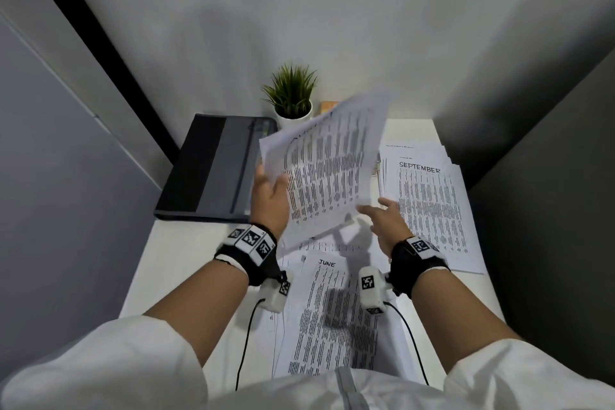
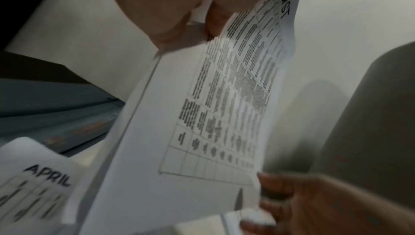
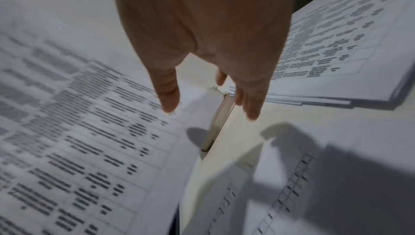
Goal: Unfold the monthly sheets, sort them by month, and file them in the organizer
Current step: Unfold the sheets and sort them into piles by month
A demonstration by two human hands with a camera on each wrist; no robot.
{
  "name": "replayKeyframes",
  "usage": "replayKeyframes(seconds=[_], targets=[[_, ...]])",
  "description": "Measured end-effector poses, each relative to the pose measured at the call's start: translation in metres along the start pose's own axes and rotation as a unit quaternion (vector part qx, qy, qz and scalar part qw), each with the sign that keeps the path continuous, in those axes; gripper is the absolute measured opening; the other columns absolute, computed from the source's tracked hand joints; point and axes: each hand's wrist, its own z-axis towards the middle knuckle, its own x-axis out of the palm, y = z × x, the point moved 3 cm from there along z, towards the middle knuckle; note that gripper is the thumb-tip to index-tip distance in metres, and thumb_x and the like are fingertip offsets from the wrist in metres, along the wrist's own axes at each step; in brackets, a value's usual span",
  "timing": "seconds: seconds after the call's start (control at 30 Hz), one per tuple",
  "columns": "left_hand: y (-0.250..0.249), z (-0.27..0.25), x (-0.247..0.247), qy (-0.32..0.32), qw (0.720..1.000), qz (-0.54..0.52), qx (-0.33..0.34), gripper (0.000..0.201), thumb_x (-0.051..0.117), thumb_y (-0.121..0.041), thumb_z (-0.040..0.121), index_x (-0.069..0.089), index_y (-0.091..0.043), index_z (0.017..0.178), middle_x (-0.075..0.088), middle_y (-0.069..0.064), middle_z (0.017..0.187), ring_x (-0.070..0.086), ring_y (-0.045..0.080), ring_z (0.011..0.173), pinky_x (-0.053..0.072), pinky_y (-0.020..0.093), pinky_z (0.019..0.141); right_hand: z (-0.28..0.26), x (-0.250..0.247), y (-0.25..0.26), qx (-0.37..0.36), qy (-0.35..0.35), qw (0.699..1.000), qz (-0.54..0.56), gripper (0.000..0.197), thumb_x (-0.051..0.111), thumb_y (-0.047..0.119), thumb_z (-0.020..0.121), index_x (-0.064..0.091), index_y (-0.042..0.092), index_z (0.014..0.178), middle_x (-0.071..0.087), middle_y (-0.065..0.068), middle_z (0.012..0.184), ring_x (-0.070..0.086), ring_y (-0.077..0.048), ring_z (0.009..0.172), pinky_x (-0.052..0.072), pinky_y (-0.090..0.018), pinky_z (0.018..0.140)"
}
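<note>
My left hand (image 1: pixel 269 190) grips the left edge of a printed AUGUST sheet (image 1: pixel 326 170) and holds it tilted in the air above the table; the grip on the August sheet (image 2: pixel 202 114) also shows in the left wrist view. My right hand (image 1: pixel 382 213) is open, fingers stretched out at the sheet's lower right corner. In the right wrist view the right hand's thumb (image 3: pixel 168 100) lies at the edge of the August sheet (image 3: pixel 89 132). The dark grey organizer (image 1: pixel 213 166) lies closed at the back left.
A stack topped by SEPTEMBER (image 1: pixel 429 203) lies on the right of the white table (image 1: pixel 412 133). A JUNE sheet (image 1: pixel 329 309) lies near me, an APRIL sheet (image 2: pixel 40 185) at the left. A potted plant (image 1: pixel 293 93) stands at the back wall. Walls close in on both sides.
</note>
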Motion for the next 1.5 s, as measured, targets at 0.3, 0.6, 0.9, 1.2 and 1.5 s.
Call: replayKeyframes(seconds=[0.3, 0.6, 0.9, 1.2, 1.5], targets=[[-0.011, -0.003, 0.02, 0.01, 0.998, -0.04, -0.05, 0.012, 0.056, -0.03, 0.095, 0.046, -0.025, 0.099, 0.057, -0.01, 0.095, 0.056, 0.003, 0.084, 0.039, 0.017, 0.064, -0.03, -0.012, -0.018, 0.018, 0.083, 0.985, 0.151, 0.017, 0.067, 0.007, 0.087, 0.051, 0.001, 0.088, 0.061, -0.016, 0.08, 0.064, -0.024, 0.07, 0.058, -0.032, 0.068], [0.082, -0.07, 0.044, 0.304, 0.871, 0.381, 0.059, 0.056, 0.067, -0.026, 0.088, 0.041, -0.027, 0.138, 0.042, 0.001, 0.134, 0.043, 0.019, 0.127, 0.038, 0.037, 0.108, -0.031, -0.136, -0.064, 0.036, -0.193, 0.966, 0.169, 0.02, 0.058, 0.004, 0.093, 0.054, -0.002, 0.074, 0.057, -0.013, 0.076, 0.055, -0.018, 0.063, 0.054, -0.02, 0.049], [0.105, -0.083, 0.032, 0.317, 0.84, 0.431, 0.09, 0.047, 0.053, -0.008, 0.093, 0.043, -0.025, 0.136, 0.044, 0.001, 0.128, 0.052, 0.02, 0.11, 0.046, 0.031, 0.09, -0.033, -0.162, -0.101, 0.137, -0.265, 0.942, 0.152, 0.01, 0.064, 0.002, 0.088, 0.06, -0.005, 0.082, 0.069, -0.016, 0.065, 0.066, -0.024, 0.054, 0.053, -0.026, 0.041], [0.107, -0.087, 0.025, 0.249, 0.866, 0.429, 0.065, 0.022, 0.05, -0.004, 0.09, 0.046, -0.022, 0.102, 0.053, -0.003, 0.096, 0.055, 0.019, 0.079, 0.045, 0.03, 0.067, -0.026, -0.165, -0.111, 0.158, -0.24, 0.945, 0.159, 0.011, 0.058, 0.004, 0.083, 0.059, 0.0, 0.093, 0.067, -0.018, 0.064, 0.06, -0.026, 0.05, 0.056, -0.036, 0.069], [0.109, -0.081, 0.013, 0.22, 0.904, 0.366, 0.025, 0.025, 0.065, -0.03, 0.089, 0.06, -0.008, 0.099, 0.053, 0.001, 0.101, 0.047, 0.02, 0.099, 0.042, 0.035, 0.088, -0.043, -0.123, -0.079, 0.094, -0.178, 0.954, -0.221, 0.034, 0.054, 0.027, 0.09, 0.065, -0.004, 0.082, 0.065, -0.017, 0.076, 0.063, -0.03, 0.076, 0.053, -0.042, 0.081]])
